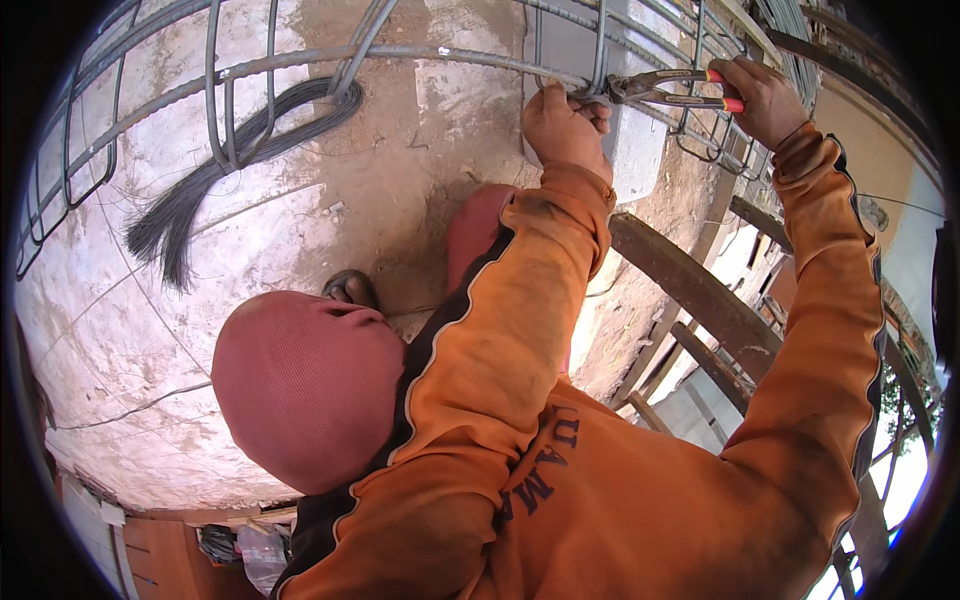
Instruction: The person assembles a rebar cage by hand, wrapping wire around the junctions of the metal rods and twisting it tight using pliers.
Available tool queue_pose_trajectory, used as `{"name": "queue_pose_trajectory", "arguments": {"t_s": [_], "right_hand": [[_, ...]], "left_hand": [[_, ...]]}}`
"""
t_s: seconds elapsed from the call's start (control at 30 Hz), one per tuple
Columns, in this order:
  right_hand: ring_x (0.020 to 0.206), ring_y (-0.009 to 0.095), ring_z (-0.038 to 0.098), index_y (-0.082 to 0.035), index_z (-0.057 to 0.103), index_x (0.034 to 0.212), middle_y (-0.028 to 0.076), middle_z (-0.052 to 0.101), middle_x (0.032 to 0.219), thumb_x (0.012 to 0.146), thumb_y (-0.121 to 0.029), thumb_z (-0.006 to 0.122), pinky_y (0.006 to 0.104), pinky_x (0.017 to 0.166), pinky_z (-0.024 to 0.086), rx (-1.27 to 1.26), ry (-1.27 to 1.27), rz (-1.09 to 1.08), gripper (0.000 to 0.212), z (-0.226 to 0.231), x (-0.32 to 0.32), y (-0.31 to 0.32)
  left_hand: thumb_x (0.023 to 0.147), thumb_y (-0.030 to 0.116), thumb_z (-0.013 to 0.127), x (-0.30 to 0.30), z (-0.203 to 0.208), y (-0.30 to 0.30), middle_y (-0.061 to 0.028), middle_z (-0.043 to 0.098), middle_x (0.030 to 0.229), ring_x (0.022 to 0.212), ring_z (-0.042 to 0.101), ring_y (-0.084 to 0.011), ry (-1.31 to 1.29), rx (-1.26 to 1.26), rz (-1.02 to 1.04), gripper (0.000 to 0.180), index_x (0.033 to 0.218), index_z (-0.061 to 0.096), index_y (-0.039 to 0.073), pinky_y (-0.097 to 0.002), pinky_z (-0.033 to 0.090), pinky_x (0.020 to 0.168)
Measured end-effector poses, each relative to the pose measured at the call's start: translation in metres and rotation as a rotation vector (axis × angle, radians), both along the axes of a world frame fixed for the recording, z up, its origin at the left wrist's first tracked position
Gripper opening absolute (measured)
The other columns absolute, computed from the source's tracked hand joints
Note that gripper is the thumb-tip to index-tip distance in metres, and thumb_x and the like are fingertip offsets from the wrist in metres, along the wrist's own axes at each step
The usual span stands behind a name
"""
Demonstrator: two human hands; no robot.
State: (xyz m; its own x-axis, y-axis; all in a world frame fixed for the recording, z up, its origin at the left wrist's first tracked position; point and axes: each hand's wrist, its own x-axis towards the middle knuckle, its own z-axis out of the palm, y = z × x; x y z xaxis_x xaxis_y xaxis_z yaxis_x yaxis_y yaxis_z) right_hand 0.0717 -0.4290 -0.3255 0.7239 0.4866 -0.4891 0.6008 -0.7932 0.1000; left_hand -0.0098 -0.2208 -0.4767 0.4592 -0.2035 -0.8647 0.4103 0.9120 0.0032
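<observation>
My right hand (768,101) is closed round the red-and-yellow grips of a pair of end-cutting pincers (660,88). Their dark jaws meet the rebar cage (400,54) where a stirrup (601,45) crosses a long ribbed bar. Just left of the jaws, my left hand (566,128) pinches at the same bar with its fingers curled in. What lies between those fingertips is hidden. A bundle of dark tie wire (250,135), bent double, lies on the ground under the cage, with its loose ends fanned out to the left.
Past my right forearm stand dark wooden planks (700,290). A grey slab (640,150) lies beneath my hands. My bent knee in a reddish trouser leg (305,390) and a sandalled foot (352,290) are on the pale, cracked floor (130,350). Plastic bags (262,555) sit at lower left.
</observation>
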Motion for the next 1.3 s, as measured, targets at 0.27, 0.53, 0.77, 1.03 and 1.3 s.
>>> {"name": "queue_pose_trajectory", "arguments": {"t_s": [0.27,0.53,0.77,1.03,1.3], "right_hand": [[0.080,0.035,0.062,-0.011,0.058,0.114,0.011,0.063,0.094,0.084,-0.008,0.061,0.0418,0.069,0.051,-0.013,0.013,-0.032,0.030,-0.007,-0.006,-0.018],[0.052,0.017,0.062,0.001,0.067,0.088,0.012,0.062,0.061,0.083,-0.020,0.068,0.0322,0.048,0.048,-0.233,0.797,-0.914,0.022,0.054,0.014,0.058],[0.080,0.028,0.065,-0.006,0.053,0.118,0.012,0.064,0.082,0.071,-0.017,0.076,0.0418,0.072,0.048,-0.439,0.404,-0.382,0.054,0.064,-0.007,0.079],[0.090,0.027,0.056,-0.010,0.034,0.144,0.008,0.055,0.096,0.072,-0.024,0.069,0.0387,0.081,0.043,-0.144,-0.197,0.142,0.081,0.030,-0.033,0.021],[0.095,0.026,0.055,-0.016,0.038,0.145,0.006,0.054,0.112,0.071,-0.026,0.067,0.0401,0.085,0.042,-0.103,-0.260,0.223,0.080,0.027,-0.026,0.009]], "left_hand": [[0.100,0.033,0.037,-0.009,0.022,-0.011,-0.0093,0.056,0.073,0.056,0.053,-0.0189,0.081,-0.056,0.027,0.034,0.095,0.048,0.001,-0.0292,0.043,0.051],[0.085,0.066,0.055,-0.029,0.069,-0.052,-0.0131,0.055,0.106,0.100,0.056,-0.0244,-0.486,-0.258,0.002,0.075,0.114,0.048,-0.003,-0.0409,0.044,0.090],[0.091,0.037,0.064,0.003,0.093,-0.049,-0.0054,0.057,0.080,0.075,0.061,-0.0224,-0.186,-0.415,0.024,0.034,0.093,0.055,0.004,-0.0405,0.048,0.070],[0.090,0.024,0.061,0.026,0.096,-0.083,-0.0065,0.057,0.069,0.058,0.052,-0.0158,0.003,-0.182,-0.004,0.028,0.074,0.054,0.001,-0.0332,0.042,0.052],[0.091,0.031,0.063,0.030,0.089,-0.085,-0.0092,0.058,0.076,0.066,0.056,-0.0187,0.023,-0.188,0.008,0.034,0.087,0.055,-0.002,-0.0337,0.046,0.059]]}}
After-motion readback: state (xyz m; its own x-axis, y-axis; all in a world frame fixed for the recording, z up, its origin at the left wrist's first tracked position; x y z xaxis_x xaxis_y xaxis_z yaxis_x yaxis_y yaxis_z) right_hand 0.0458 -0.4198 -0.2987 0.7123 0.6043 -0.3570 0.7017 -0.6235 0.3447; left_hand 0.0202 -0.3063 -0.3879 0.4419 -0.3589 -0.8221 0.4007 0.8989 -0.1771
